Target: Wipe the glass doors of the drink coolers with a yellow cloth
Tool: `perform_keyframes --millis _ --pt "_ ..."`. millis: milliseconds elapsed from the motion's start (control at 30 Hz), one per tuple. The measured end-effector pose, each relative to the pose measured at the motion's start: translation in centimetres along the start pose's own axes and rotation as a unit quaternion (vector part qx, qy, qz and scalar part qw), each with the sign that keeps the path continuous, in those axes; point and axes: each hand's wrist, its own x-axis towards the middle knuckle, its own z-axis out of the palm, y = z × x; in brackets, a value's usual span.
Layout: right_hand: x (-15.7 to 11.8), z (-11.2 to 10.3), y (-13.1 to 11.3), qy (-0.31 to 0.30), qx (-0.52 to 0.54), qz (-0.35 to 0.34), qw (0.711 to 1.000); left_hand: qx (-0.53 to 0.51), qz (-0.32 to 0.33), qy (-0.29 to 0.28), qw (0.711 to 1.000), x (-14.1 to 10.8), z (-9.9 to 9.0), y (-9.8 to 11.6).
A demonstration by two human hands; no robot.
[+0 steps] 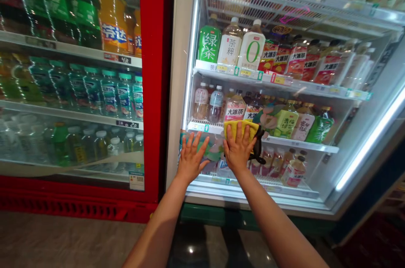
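a yellow cloth (252, 129) with a dark edge is under the right hand (239, 145), which lies flat over it, fingers spread, against a fridge's glass door (182, 48). the left hand (192, 154) is on the same glass, palm flat and fingers fanned, well apart from the right. past the hands, behind the glass, bottles (236, 107) line the shelves. left of both hands is a red fridge (152, 90) with more bottles.

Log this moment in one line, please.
Left hand: open, fingers spread at glass door | Right hand: flat on yellow cloth, same door | Bottles: shelved behind glass
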Motion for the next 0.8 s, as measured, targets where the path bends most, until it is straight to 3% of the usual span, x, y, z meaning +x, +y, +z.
perform_keyframes --millis 100,200,267,333,400,467,567,700,800 --pt "-1.6 -0.1 -1.1 -0.023 0.01 -0.098 0.995 0.002 -0.006 -0.003 1.0 -0.4 -0.2 -0.5" --pt "-3.8 -0.6 1.1 -0.044 0.023 -0.177 0.983 0.007 -0.003 -0.01 1.0 -0.7 -0.5 -0.9" --pt "-3.6 -0.7 2.2 -0.026 0.022 -0.159 0.987 0.008 -0.003 -0.011 1.0 -0.8 -0.7 -1.3" --pt "-1.9 -0.5 1.8 0.001 0.02 -0.099 0.995 0.007 -0.009 -0.009 1.0 -0.9 -0.7 -1.7" --pt "0.2 0.0 -0.3 0.011 0.024 -0.047 0.999 0.005 -0.012 -0.005 1.0 -1.0 -0.7 -2.1" --pt "1.2 0.5 -2.7 0.011 0.029 -0.038 0.999 0.005 -0.013 -0.001 1.0 -1.3 -0.6 -2.5" --pt "-0.5 0.8 -4.5 -0.011 0.036 -0.108 0.993 0.012 -0.017 0.001 1.0 -1.8 -0.5 -3.0" --pt "-3.6 0.0 -2.8 -0.062 0.058 -0.25 0.965 0.02 -0.014 -0.003 1.0 -2.4 -0.7 -3.6" --pt "-1.7 -0.6 -2.3 -0.063 0.054 -0.226 0.971 0.021 -0.016 -0.01 1.0 -2.6 -0.9 -4.0"
